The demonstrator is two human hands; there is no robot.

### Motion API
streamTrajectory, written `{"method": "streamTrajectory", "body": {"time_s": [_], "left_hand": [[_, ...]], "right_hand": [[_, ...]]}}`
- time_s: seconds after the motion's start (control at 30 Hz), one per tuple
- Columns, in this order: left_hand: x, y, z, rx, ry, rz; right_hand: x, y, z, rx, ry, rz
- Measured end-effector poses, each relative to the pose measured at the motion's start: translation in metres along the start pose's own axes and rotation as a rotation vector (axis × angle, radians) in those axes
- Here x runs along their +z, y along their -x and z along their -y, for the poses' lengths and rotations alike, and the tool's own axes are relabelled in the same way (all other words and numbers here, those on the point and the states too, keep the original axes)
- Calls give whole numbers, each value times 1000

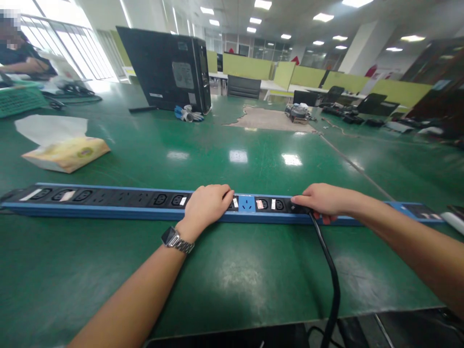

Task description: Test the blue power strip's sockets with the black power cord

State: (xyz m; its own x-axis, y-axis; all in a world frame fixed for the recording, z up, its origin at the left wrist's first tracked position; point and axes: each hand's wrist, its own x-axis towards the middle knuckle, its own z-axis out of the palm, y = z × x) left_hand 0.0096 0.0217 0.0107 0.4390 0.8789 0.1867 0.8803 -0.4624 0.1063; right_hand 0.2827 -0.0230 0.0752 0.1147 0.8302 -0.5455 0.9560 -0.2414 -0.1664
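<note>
A long blue and black power strip [123, 213] lies across the green table, its rows of sockets facing up. Some sockets carry small white or pinkish stickers, and one socket block near the middle is blue. My left hand [210, 203], with a metal-banded watch [177, 240] on the wrist, is wrapped over the strip left of that block. To the right, my right hand [322, 199] grips the black plug [297, 207] of a power cord at a socket; the fingers partly hide it. From there the thick black cord [331, 273] hangs down over the table's near edge.
A tissue box [68, 153] stands at the left, beyond the strip. Farther back are a black computer tower [163, 70], blue-grey gloves [188, 114] and a green basket [21, 98]. Another person [25, 60] sits far left. Assorted equipment [299, 113] lies at the back right.
</note>
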Motion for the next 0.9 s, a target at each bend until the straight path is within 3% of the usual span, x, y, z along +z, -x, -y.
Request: {"method": "streamTrajectory", "body": {"time_s": [0.1,0.2,0.33,0.47,0.6,0.9], "left_hand": [[1,0,1,5,4,1],[1,0,2,8,20,12],[-1,2,-4,64,77,-18],[0,2,-26,294,214,-25],[8,-2,-52,465,166,-26],[17,-3,-57,464,24,-24]], "right_hand": [[9,3,10,21,325,-164],[21,5,13,17,407,-285],[26,4,12,27,409,-286],[27,0,12,17,427,-292],[29,-2,5,-31,378,-324],[36,-5,-11,-206,-22,-453]]}}
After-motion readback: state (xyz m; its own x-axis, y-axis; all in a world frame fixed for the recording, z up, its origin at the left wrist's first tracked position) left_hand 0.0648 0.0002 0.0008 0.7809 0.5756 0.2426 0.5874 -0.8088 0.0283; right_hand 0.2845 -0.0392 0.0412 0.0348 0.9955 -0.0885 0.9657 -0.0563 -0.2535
